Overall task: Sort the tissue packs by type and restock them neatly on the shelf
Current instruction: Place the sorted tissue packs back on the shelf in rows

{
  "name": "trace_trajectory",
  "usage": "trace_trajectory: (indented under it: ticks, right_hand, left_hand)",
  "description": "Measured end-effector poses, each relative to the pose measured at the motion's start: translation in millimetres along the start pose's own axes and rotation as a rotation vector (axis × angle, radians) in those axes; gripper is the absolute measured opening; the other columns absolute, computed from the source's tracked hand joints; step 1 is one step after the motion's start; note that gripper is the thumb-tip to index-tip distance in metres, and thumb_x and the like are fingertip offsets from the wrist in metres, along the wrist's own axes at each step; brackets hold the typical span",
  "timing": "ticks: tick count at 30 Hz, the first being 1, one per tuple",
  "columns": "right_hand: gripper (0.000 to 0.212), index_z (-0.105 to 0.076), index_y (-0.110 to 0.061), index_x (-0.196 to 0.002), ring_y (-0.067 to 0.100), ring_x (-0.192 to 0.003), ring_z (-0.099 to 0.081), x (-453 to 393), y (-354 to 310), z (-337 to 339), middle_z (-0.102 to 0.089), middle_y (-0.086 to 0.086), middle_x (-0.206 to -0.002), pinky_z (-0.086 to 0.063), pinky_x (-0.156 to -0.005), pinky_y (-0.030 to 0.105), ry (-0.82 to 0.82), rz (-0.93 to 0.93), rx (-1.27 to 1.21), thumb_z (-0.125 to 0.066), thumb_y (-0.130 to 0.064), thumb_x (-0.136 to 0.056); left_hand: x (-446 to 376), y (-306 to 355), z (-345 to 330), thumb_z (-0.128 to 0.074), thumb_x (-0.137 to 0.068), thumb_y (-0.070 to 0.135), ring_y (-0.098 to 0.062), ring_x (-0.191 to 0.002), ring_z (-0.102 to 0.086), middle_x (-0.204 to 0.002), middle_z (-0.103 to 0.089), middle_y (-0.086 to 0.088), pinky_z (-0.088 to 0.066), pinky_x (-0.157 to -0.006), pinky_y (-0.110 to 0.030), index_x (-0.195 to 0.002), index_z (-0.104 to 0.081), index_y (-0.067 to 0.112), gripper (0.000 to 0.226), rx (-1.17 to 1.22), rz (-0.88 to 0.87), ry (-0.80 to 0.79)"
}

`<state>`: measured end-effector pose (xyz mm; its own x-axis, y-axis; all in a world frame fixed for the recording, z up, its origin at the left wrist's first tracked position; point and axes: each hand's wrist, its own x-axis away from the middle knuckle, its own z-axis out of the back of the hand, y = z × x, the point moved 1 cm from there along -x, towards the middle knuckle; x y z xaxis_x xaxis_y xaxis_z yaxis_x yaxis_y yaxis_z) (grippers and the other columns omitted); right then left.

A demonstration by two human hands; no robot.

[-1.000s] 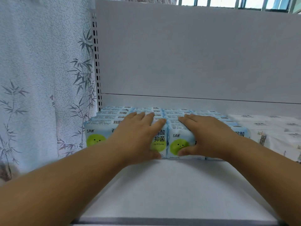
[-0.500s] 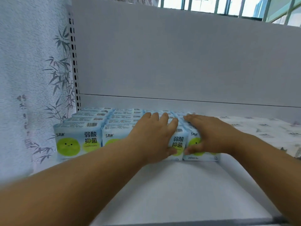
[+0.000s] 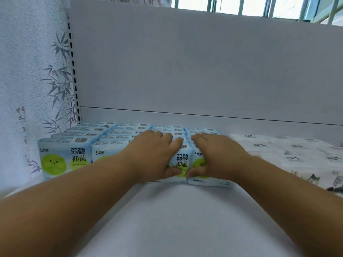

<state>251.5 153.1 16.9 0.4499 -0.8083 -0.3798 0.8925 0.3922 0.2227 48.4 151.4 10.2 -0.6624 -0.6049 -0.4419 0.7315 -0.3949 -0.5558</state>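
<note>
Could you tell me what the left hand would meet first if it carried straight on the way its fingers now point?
The left hand points toward the back of the shelf, across the tops of the blue tissue packs. It would likely slide over those rows and then meet the white back panel, though depth is hard to judge.

Head view, close, facing shelf

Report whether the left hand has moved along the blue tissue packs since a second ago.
Yes. The left hand moved right, about one blue tissue pack farther from the slotted upright.

White shelf with blue tissue packs, white packs.
</note>
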Motion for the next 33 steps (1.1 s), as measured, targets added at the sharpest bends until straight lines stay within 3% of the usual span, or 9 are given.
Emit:
trace_trajectory:
  ticks: [3,5,9,12,14,20,25,29,33]
  right_hand:
    - [0.105,-0.04,-0.026,-0.141,0.018,-0.125,-0.048,3.8,1.0,4.2,-0.051,-0.006,-0.137,-0.038,-0.105,0.035,-0.02,0.019,0.022,-0.057,-0.089,-0.059]
    - [0.11,-0.028,-0.027,-0.152,0.019,-0.137,-0.038,7.8,4.9,20.1,-0.04,-0.005,-0.151,-0.028,-0.113,0.038,-0.029,-0.059,-0.11,-0.043,-0.091,-0.065]
    - [0.085,-0.035,-0.024,-0.151,0.02,-0.143,-0.032,-4.1,28.2,41.3,-0.035,-0.001,-0.156,-0.023,-0.115,0.039,0.11,-0.385,-0.718,-0.016,-0.076,-0.086]
    - [0.088,-0.031,-0.024,-0.153,0.026,-0.147,-0.026,-28.3,57.7,24.5,-0.026,0.001,-0.161,-0.019,-0.119,0.049,0.015,-0.64,-1.056,-0.024,-0.08,-0.086]
    - [0.099,-0.032,-0.016,-0.152,0.028,-0.146,-0.029,-42.3,72.6,12.8,-0.029,0.004,-0.16,-0.022,-0.119,0.052,0.019,-0.714,-1.216,-0.033,-0.084,-0.08]
    - [0.068,-0.052,-0.003,-0.132,0.04,-0.14,-0.036,-58.9,68.3,1.8,-0.044,0.023,-0.148,-0.028,-0.117,0.053,0.081,-0.848,-1.386,-0.035,-0.06,-0.099]
    - [0.071,-0.048,0.002,-0.134,0.037,-0.125,-0.051,-51.9,71.2,3.1,-0.056,0.019,-0.125,-0.043,-0.102,0.044,0.136,-0.913,-1.393,-0.039,-0.059,-0.098]
    - [0.081,-0.036,0.008,-0.143,0.039,-0.136,-0.041,-44.1,74.0,2.6,-0.042,0.029,-0.145,-0.039,-0.105,0.045,0.083,-0.948,-1.419,-0.035,-0.06,-0.099]
    - [0.087,-0.028,0.012,-0.146,0.038,-0.139,-0.038,-47.0,63.5,2.5,-0.032,0.028,-0.153,-0.038,-0.103,0.044,-0.002,-0.916,-1.448,-0.031,-0.062,-0.099]
  left_hand:
    - [4.5,-1.5,0.4,-0.029,-0.085,0.079,-0.026,-0.108,-0.059,-0.129,-0.057,-0.005,-0.048,-0.092,-0.041,-0.147,-0.035,0.017,0.089,0.009,-0.009,0.004]
    - [13.9,-7.1,12.4,-0.025,-0.084,0.081,-0.026,-0.112,-0.06,-0.132,-0.058,-0.006,-0.046,-0.098,-0.041,-0.145,-0.041,0.018,0.09,0.05,0.027,0.072]
    - [52.2,-63.1,36.2,-0.027,-0.092,0.072,-0.023,-0.122,-0.053,-0.141,-0.053,-0.001,-0.039,-0.101,-0.041,-0.144,-0.042,0.027,0.071,0.36,0.464,0.201]
    - [77.2,-128.8,24.5,-0.033,-0.103,0.051,-0.028,-0.126,-0.051,-0.141,-0.053,-0.007,-0.036,-0.102,-0.04,-0.138,-0.05,0.022,0.049,0.867,0.862,0.213]
    - [87.7,-163.2,8.6,-0.032,-0.105,0.043,-0.026,-0.126,-0.053,-0.139,-0.056,-0.009,-0.035,-0.107,-0.036,-0.126,-0.058,0.02,0.041,1.278,0.982,0.257]
    - [106.6,-202.8,-25.2,-0.036,-0.102,0.05,-0.02,-0.132,-0.048,-0.145,-0.052,-0.008,-0.03,-0.113,-0.033,-0.141,-0.049,0.01,0.058,1.431,1.074,0.182]
    - [117.7,-204.5,-41.5,-0.034,-0.099,0.059,-0.023,-0.137,-0.042,-0.15,-0.044,-0.008,-0.034,-0.107,-0.037,-0.145,-0.044,0.012,0.066,1.605,1.186,0.122]
    - [119.3,-196.2,-46.3,-0.036,-0.096,0.064,-0.029,-0.114,-0.054,-0.138,-0.051,-0.012,-0.044,-0.093,-0.04,-0.143,-0.045,0.011,0.072,1.83,1.237,0.058]
    - [111.3,-192.4,-48.9,-0.035,-0.099,0.059,-0.03,-0.095,-0.061,-0.144,-0.048,-0.02,-0.047,-0.088,-0.041,-0.146,-0.042,0.005,0.072,1.927,1.255,0.063]
